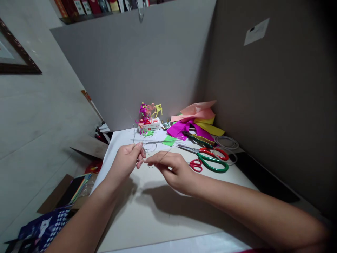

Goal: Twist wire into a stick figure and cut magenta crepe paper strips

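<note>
In the head view, the left hand (126, 161) pinches a twisted wire (134, 133) above the tabletop (147, 228); the right hand (180, 173), fingertips just beside the left's, pinches wire too. Beyond, small figures (158, 110) stand on a box (156, 125), with coloured paper (179, 129) to their right. Red scissors (192, 163) lie just beside the right hand.

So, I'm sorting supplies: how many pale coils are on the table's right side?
2: one coil near the yellow paper, the other coil nearer the camera, by the green scissor handle. More could be hidden underneath.
</note>
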Demonstrator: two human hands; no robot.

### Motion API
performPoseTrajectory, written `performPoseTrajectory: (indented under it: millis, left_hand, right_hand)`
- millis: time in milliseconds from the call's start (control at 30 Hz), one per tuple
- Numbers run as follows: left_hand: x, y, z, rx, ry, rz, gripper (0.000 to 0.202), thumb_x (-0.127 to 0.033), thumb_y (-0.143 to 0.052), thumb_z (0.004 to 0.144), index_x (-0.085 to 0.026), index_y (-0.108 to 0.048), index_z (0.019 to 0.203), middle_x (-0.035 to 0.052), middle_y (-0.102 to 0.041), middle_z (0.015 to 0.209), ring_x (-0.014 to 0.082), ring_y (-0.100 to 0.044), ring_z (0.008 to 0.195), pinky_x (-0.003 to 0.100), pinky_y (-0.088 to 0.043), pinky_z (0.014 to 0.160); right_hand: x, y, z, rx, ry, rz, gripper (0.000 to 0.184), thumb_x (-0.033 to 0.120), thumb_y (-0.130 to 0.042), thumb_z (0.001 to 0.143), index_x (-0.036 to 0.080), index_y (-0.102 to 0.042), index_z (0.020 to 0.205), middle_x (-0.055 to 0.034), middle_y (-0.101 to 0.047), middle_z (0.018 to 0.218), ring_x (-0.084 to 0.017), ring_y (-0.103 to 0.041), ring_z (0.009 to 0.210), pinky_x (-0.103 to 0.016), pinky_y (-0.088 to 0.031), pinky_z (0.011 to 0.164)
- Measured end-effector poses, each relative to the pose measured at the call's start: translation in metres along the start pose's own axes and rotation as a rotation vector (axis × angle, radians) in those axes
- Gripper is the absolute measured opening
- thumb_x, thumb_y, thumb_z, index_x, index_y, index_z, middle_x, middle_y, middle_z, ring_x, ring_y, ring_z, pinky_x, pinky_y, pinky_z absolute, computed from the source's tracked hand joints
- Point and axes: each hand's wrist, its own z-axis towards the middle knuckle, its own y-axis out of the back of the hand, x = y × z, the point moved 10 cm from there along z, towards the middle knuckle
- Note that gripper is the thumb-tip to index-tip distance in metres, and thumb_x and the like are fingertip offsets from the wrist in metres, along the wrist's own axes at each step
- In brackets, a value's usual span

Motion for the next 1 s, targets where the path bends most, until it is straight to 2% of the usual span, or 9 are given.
performPoseTrajectory:
  millis: [133, 233, 300, 433, 533, 600, 733, 900, 1000]
  left_hand:
    - [-0.013, 0.009, -0.005, -0.108, -0.103, 0.152, 0.034, -0.036, -0.044, 0.086, -0.019, -0.05, 0.057, -0.0053, -0.044, 0.037, 0.0104, -0.042, 0.041, 0.022, -0.035, 0.049]
    - [-0.024, 0.014, -0.012, -0.192, -0.171, 0.292, 0.035, -0.035, -0.043, 0.087, -0.019, -0.051, 0.057, -0.0044, -0.047, 0.039, 0.0105, -0.045, 0.041, 0.022, -0.036, 0.05]
    - [-0.032, 0.016, -0.017, -0.246, -0.227, 0.382, 0.036, -0.035, -0.042, 0.087, -0.019, -0.052, 0.057, -0.0038, -0.048, 0.041, 0.0107, -0.046, 0.042, 0.022, -0.036, 0.05]
    - [-0.046, 0.017, -0.026, -0.36, -0.342, 0.532, 0.041, -0.035, -0.044, 0.086, -0.018, -0.048, 0.049, -0.0024, -0.046, 0.039, 0.0108, -0.044, 0.041, 0.023, -0.034, 0.049]
    - [-0.048, 0.01, -0.029, -0.333, -0.373, 0.516, 0.042, -0.034, -0.044, 0.086, -0.018, -0.048, 0.048, -0.0023, -0.045, 0.04, 0.0106, -0.043, 0.041, 0.023, -0.034, 0.049]
    - [-0.047, 0.005, -0.03, -0.288, -0.364, 0.465, 0.04, -0.033, -0.043, 0.087, -0.017, -0.05, 0.051, -0.0025, -0.046, 0.041, 0.0104, -0.045, 0.042, 0.023, -0.035, 0.05]
    - [-0.046, 0.002, -0.033, -0.23, -0.306, 0.364, 0.042, -0.033, -0.042, 0.089, -0.017, -0.049, 0.051, -0.002, -0.048, 0.043, 0.0097, -0.046, 0.044, 0.023, -0.036, 0.052]
    - [-0.032, -0.004, -0.029, -0.049, -0.124, -0.043, 0.04, -0.036, -0.041, 0.089, -0.015, -0.05, 0.057, -0.003, -0.049, 0.048, 0.0073, -0.044, 0.041, 0.022, -0.035, 0.048]
    - [-0.025, -0.013, -0.029, 0.077, 0.009, -0.27, 0.04, -0.037, -0.045, 0.087, -0.013, -0.05, 0.056, -0.0027, -0.049, 0.05, 0.0049, -0.041, 0.037, 0.02, -0.028, 0.042]
  right_hand:
    - [-0.039, -0.019, -0.012, 0.011, -0.539, 0.525, 0.015, 0.025, -0.051, 0.085, 0.018, -0.064, 0.087, -0.005, -0.066, 0.094, -0.008, -0.056, 0.053, -0.024, -0.048, 0.054]
    - [-0.048, -0.035, -0.022, -0.007, -0.711, 0.912, 0.017, 0.033, -0.059, 0.082, 0.017, -0.057, 0.085, -0.0067, -0.065, 0.097, -0.014, -0.064, 0.074, -0.028, -0.051, 0.067]
    - [-0.051, -0.045, -0.027, 0.019, -0.767, 1.033, 0.021, 0.035, -0.063, 0.08, 0.016, -0.058, 0.085, -0.0087, -0.065, 0.099, -0.018, -0.062, 0.094, -0.031, -0.047, 0.08]
    - [-0.054, -0.054, -0.027, 0.062, -0.764, 1.141, 0.028, 0.028, -0.064, 0.079, 0.019, -0.061, 0.105, -0.0087, -0.054, 0.125, -0.018, -0.051, 0.113, -0.03, -0.042, 0.087]
    - [-0.055, -0.049, -0.023, -0.003, -0.706, 1.201, 0.051, 0.013, -0.067, 0.073, 0.031, -0.053, 0.12, -0.0024, -0.045, 0.133, -0.015, -0.05, 0.112, -0.028, -0.043, 0.084]
    - [-0.055, -0.045, -0.022, -0.033, -0.683, 1.222, 0.061, 0.007, -0.068, 0.07, 0.033, -0.05, 0.123, -0.0012, -0.052, 0.12, -0.012, -0.055, 0.098, -0.025, -0.044, 0.081]
    - [-0.051, -0.041, -0.019, -0.018, -0.629, 1.23, 0.056, 0.005, -0.068, 0.07, 0.027, -0.053, 0.118, 0.0025, -0.055, 0.087, -0.006, -0.055, 0.071, -0.022, -0.046, 0.071]
    - [-0.046, -0.029, -0.01, -0.038, -0.525, 1.151, 0.043, 0.009, -0.068, 0.072, 0.022, -0.058, 0.111, 0.0019, -0.054, 0.081, -0.008, -0.054, 0.07, -0.022, -0.048, 0.066]
    - [-0.04, -0.02, -0.004, -0.015, -0.446, 0.994, 0.026, 0.012, -0.068, 0.073, 0.017, -0.065, 0.099, 0.0015, -0.055, 0.075, -0.008, -0.056, 0.066, -0.023, -0.048, 0.065]
